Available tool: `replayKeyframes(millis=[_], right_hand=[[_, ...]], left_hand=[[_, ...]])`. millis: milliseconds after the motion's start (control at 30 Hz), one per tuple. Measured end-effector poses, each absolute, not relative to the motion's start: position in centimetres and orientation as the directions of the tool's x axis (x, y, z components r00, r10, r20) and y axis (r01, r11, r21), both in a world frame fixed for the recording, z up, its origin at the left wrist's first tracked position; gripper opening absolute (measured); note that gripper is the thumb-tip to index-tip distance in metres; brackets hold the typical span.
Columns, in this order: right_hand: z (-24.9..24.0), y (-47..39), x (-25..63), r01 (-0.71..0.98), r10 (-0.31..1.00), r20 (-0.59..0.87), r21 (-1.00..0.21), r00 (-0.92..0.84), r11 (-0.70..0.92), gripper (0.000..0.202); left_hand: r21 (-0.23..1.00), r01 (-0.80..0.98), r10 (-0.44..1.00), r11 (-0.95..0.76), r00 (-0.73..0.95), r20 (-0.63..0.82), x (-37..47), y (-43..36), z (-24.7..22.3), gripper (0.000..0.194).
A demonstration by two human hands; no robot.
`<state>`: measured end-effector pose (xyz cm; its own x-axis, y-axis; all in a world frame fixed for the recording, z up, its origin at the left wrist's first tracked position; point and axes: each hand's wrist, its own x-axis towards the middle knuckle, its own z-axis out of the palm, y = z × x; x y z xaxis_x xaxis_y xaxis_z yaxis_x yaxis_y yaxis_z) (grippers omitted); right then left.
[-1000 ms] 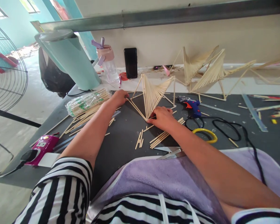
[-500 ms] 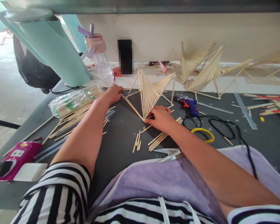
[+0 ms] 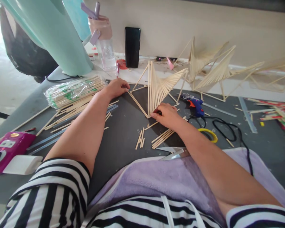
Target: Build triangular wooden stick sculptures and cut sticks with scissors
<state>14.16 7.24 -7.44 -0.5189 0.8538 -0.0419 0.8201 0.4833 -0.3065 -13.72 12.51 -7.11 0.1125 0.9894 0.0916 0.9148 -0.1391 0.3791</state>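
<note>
A wooden stick model (image 3: pixel 158 90) stands on the dark grey table, its thin sticks fanned into a twisted surface over a base frame. My left hand (image 3: pixel 117 87) has its fingertips pinched at the model's left base corner. At the front base corner, my right hand (image 3: pixel 167 114) grips low down with bent fingers; part of that grip is hidden. Several cut sticks (image 3: pixel 163 138) lie just below my right hand, with a few shorter pieces (image 3: pixel 140 138) to their left. The open blades of scissors (image 3: pixel 174 152) show beside my right forearm.
A blue glue gun (image 3: pixel 196 106) with a black cord lies right of the model. More stick models (image 3: pixel 213 69) stand behind. Bagged sticks (image 3: pixel 73 91), a clear bottle (image 3: pixel 105 50), a phone (image 3: pixel 132 47) and a teal tumbler (image 3: pixel 68 41) are at the left and back. A purple towel (image 3: pixel 152 177) covers the front edge.
The camera view has tilted down and shifted slightly, so the background sits higher. Both hands stay at the same corners of the stick model, which looks unchanged.
</note>
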Motion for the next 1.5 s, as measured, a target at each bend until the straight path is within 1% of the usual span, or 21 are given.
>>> replayKeyframes(millis=[167,367,600,900,1067,1200,1333,1500], right_hand=[[-7.5,7.2,14.0,0.826,0.865,-0.039,-0.322,-0.501,0.463,0.018],[-7.7,7.4,14.1,0.828,0.870,-0.022,-0.320,-0.493,0.461,0.018],[-7.5,7.3,14.1,0.829,0.871,-0.030,-0.322,-0.491,0.457,0.017],[-7.8,7.6,14.5,0.806,0.850,-0.006,-0.323,-0.526,0.496,0.022],[-7.8,7.5,14.6,0.796,0.847,-0.002,-0.345,-0.531,0.498,0.020],[-7.9,7.5,14.6,0.784,0.845,0.018,-0.362,-0.535,0.504,0.023],[-7.9,7.3,14.3,0.812,0.863,0.011,-0.330,-0.506,0.481,0.025],[-7.8,7.0,13.9,0.843,0.879,0.004,-0.283,-0.476,0.458,0.025]], left_hand=[[0.406,0.905,0.991,-0.132,0.109,0.079,-13.4,12.5,-7.1,0.023],[0.411,0.905,0.994,-0.111,0.104,0.039,-13.4,12.6,-7.2,0.023],[0.386,0.918,0.996,-0.092,0.091,0.021,-12.6,11.8,-6.4,0.026],[0.358,0.925,0.992,-0.126,0.110,0.065,-12.9,12.1,-6.9,0.025],[0.353,0.926,0.991,-0.136,0.124,0.058,-13.0,12.0,-6.8,0.030],[0.374,0.917,0.990,-0.142,0.121,0.079,-13.0,11.9,-6.9,0.030],[0.413,0.900,0.990,-0.137,0.110,0.089,-13.2,12.1,-7.2,0.026],[0.402,0.903,0.987,-0.151,0.120,0.103,-13.3,12.2,-7.3,0.022]])
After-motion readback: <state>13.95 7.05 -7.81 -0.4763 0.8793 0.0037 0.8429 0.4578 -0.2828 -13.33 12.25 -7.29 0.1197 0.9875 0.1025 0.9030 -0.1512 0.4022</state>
